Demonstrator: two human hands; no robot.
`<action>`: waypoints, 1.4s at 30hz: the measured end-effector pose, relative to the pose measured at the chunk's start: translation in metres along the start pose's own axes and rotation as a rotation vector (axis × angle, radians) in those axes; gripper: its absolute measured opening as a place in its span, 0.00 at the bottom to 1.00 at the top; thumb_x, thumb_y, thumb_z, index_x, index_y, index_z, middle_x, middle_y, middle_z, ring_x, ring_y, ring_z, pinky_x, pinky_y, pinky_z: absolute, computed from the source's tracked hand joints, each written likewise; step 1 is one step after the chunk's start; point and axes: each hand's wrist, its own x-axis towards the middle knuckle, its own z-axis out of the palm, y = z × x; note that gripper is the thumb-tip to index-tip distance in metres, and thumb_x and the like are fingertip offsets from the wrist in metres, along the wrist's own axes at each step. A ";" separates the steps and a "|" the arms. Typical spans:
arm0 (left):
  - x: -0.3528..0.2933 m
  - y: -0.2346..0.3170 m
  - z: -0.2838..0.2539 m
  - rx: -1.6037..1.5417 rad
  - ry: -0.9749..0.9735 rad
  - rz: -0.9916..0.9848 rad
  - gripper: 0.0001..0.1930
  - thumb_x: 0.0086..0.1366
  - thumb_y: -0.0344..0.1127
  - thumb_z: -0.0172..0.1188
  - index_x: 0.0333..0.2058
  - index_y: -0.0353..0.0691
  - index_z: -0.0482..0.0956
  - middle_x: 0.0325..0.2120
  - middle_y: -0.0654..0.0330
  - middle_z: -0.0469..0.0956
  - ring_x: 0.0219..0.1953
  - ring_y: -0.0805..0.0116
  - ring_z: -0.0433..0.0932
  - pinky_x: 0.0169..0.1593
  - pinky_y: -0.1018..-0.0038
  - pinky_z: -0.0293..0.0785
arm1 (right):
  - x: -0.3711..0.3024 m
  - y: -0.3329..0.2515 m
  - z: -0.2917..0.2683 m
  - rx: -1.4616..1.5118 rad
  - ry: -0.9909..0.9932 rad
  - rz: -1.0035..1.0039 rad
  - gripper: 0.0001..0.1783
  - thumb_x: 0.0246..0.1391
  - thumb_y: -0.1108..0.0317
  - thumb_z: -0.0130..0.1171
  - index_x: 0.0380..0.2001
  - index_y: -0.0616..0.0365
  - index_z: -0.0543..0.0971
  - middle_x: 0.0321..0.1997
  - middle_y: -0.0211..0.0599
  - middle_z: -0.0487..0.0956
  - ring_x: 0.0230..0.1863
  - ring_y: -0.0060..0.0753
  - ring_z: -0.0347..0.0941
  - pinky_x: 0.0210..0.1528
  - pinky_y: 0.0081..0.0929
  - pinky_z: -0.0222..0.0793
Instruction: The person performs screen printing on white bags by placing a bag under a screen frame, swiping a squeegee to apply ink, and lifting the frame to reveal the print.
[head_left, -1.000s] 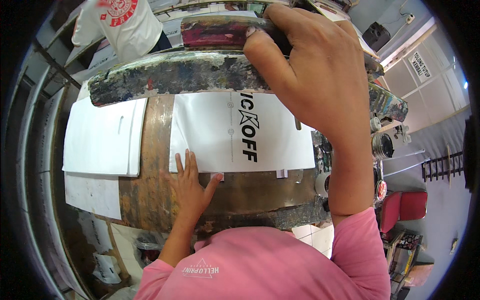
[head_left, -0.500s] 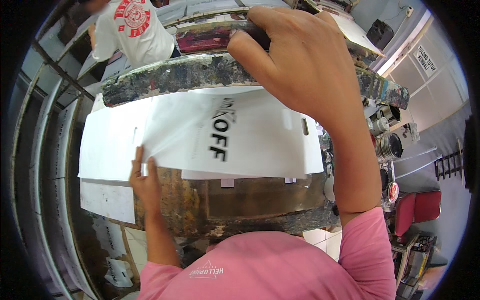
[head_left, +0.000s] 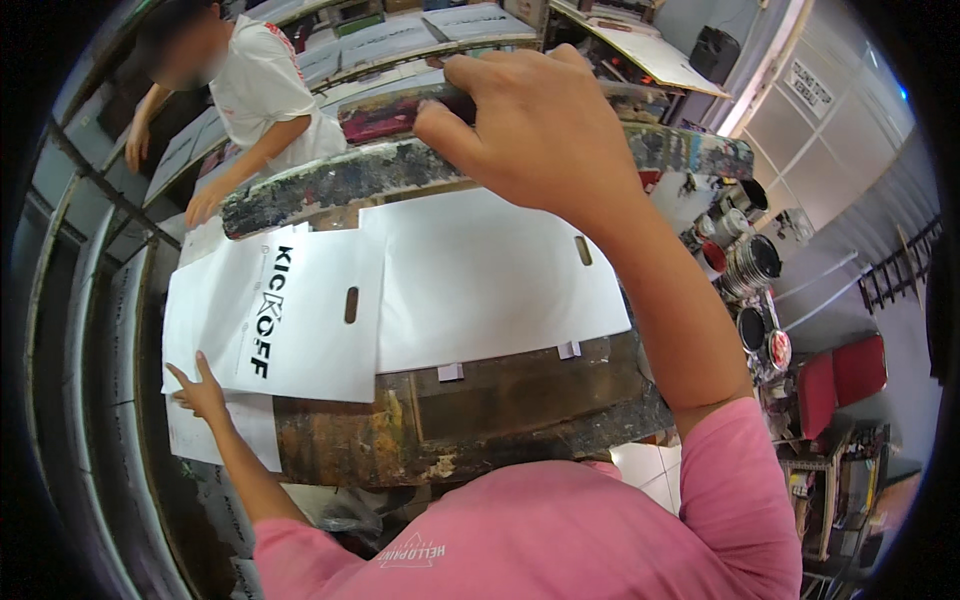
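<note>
A white plastic bag (head_left: 315, 290) with black print and an oval handle slot lies flat on the left part of the table. At its near left corner is my left hand (head_left: 203, 392), thumb and fingers spread apart. To the right, a plain white bag (head_left: 470, 285) with a handle slot lies on the printing bed, partly under the printed one's edge. My right hand (head_left: 540, 120), high above the far side, is closed round a paint-stained squeegee (head_left: 378, 116). Just below the squeegee, an ink-crusted screen frame (head_left: 320, 180) stands tilted up; the hand partly hides both.
Small white paper tabs (head_left: 451, 372) stick out at the plain bag's near edge. Ink cans (head_left: 752, 258) crowd the right side. A co-worker in a white shirt (head_left: 270, 85) stands at the far left, one hand near the frame's left end. A metal rack (head_left: 85, 340) stands left.
The printed bag has moved from the printing bed to the left, and the left hand has gone left with it, fingers now spread. A plain bag shows beneath. The co-worker has turned.
</note>
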 end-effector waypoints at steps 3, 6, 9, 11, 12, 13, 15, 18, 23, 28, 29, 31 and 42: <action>-0.059 0.031 -0.038 -0.851 -0.273 0.106 0.38 0.72 0.44 0.67 0.72 0.34 0.63 0.64 0.50 0.74 0.62 0.66 0.73 0.63 0.71 0.72 | 0.000 -0.005 -0.008 -0.025 -0.082 0.056 0.28 0.57 0.45 0.54 0.30 0.61 0.86 0.31 0.48 0.85 0.37 0.51 0.82 0.49 0.48 0.67; -0.151 0.089 -0.156 -1.571 -1.066 0.277 0.37 0.71 0.44 0.68 0.71 0.30 0.64 0.64 0.46 0.74 0.63 0.66 0.73 0.64 0.69 0.71 | -0.008 -0.008 -0.008 -0.032 -0.077 0.048 0.26 0.57 0.46 0.57 0.37 0.62 0.84 0.30 0.48 0.84 0.36 0.52 0.81 0.50 0.49 0.66; -0.184 0.113 -0.227 -2.050 -1.333 0.280 0.52 0.67 0.61 0.67 0.74 0.32 0.53 0.64 0.40 0.72 0.66 0.51 0.72 0.70 0.56 0.67 | -0.046 -0.014 -0.002 -0.046 -0.033 -0.021 0.33 0.56 0.47 0.61 0.54 0.64 0.76 0.31 0.47 0.81 0.38 0.51 0.78 0.48 0.50 0.65; -0.188 0.114 -0.248 -2.241 -1.360 0.115 0.58 0.63 0.71 0.64 0.74 0.30 0.50 0.63 0.39 0.71 0.66 0.42 0.71 0.72 0.49 0.63 | -0.079 -0.028 0.003 -0.049 -0.122 -0.016 0.36 0.56 0.46 0.62 0.57 0.65 0.75 0.35 0.46 0.80 0.41 0.49 0.76 0.48 0.49 0.64; -0.186 0.106 -0.245 -2.315 -1.475 -0.014 0.59 0.62 0.73 0.63 0.72 0.29 0.51 0.62 0.38 0.70 0.66 0.41 0.71 0.73 0.48 0.62 | -0.096 -0.036 0.002 -0.056 -0.160 -0.009 0.37 0.55 0.46 0.63 0.58 0.66 0.75 0.37 0.45 0.79 0.42 0.48 0.75 0.48 0.48 0.63; -0.187 0.094 -0.241 -2.385 -1.612 -0.142 0.59 0.61 0.75 0.62 0.70 0.28 0.52 0.61 0.38 0.70 0.66 0.40 0.71 0.73 0.47 0.62 | -0.116 -0.045 -0.003 -0.078 -0.246 0.006 0.39 0.55 0.46 0.64 0.60 0.66 0.74 0.38 0.44 0.78 0.43 0.47 0.73 0.48 0.47 0.63; -0.199 0.069 -0.237 -2.348 -1.778 -0.505 0.56 0.63 0.79 0.55 0.64 0.26 0.57 0.59 0.37 0.70 0.66 0.40 0.71 0.73 0.46 0.64 | -0.151 -0.059 -0.007 -0.074 -0.424 0.029 0.38 0.54 0.48 0.67 0.60 0.65 0.74 0.41 0.43 0.76 0.46 0.46 0.72 0.48 0.45 0.62; -0.236 0.041 -0.204 -1.917 -1.783 -0.657 0.55 0.66 0.81 0.46 0.66 0.28 0.56 0.58 0.38 0.71 0.63 0.42 0.74 0.70 0.49 0.68 | -0.201 -0.051 0.008 0.033 -0.667 -0.007 0.30 0.56 0.51 0.67 0.56 0.61 0.79 0.42 0.42 0.76 0.48 0.47 0.72 0.50 0.44 0.63; -0.276 0.029 -0.150 -1.655 -1.823 -0.613 0.57 0.67 0.83 0.38 0.70 0.28 0.55 0.59 0.39 0.74 0.61 0.44 0.77 0.65 0.54 0.73 | -0.258 -0.042 0.033 0.283 -0.748 0.119 0.23 0.55 0.55 0.70 0.51 0.56 0.83 0.45 0.41 0.79 0.48 0.48 0.75 0.51 0.46 0.70; -0.280 0.034 -0.134 -1.522 -1.880 -0.669 0.58 0.67 0.84 0.34 0.68 0.29 0.60 0.58 0.40 0.75 0.60 0.47 0.78 0.64 0.55 0.74 | -0.281 -0.051 0.059 0.263 -0.751 0.145 0.23 0.53 0.54 0.71 0.47 0.55 0.82 0.37 0.37 0.78 0.42 0.44 0.76 0.45 0.42 0.76; -0.283 0.033 -0.133 -1.499 -1.866 -0.677 0.58 0.67 0.85 0.33 0.68 0.28 0.60 0.58 0.40 0.75 0.60 0.47 0.77 0.64 0.54 0.74 | -0.286 -0.055 0.063 0.240 -0.814 0.155 0.25 0.50 0.54 0.73 0.48 0.54 0.81 0.39 0.38 0.78 0.44 0.44 0.76 0.45 0.42 0.76; -0.291 0.030 -0.127 -1.500 -1.836 -0.662 0.58 0.67 0.85 0.33 0.68 0.27 0.60 0.58 0.39 0.75 0.61 0.47 0.77 0.64 0.53 0.74 | -0.284 -0.051 0.076 0.224 -0.767 0.125 0.26 0.49 0.54 0.74 0.49 0.54 0.80 0.40 0.38 0.77 0.44 0.45 0.76 0.44 0.43 0.76; -0.305 0.022 -0.133 -1.494 -1.702 -0.709 0.56 0.70 0.81 0.30 0.65 0.25 0.61 0.57 0.40 0.74 0.60 0.47 0.77 0.64 0.49 0.75 | -0.189 0.071 0.260 0.092 -0.533 0.017 0.21 0.55 0.51 0.70 0.46 0.49 0.81 0.41 0.37 0.79 0.46 0.48 0.79 0.42 0.47 0.78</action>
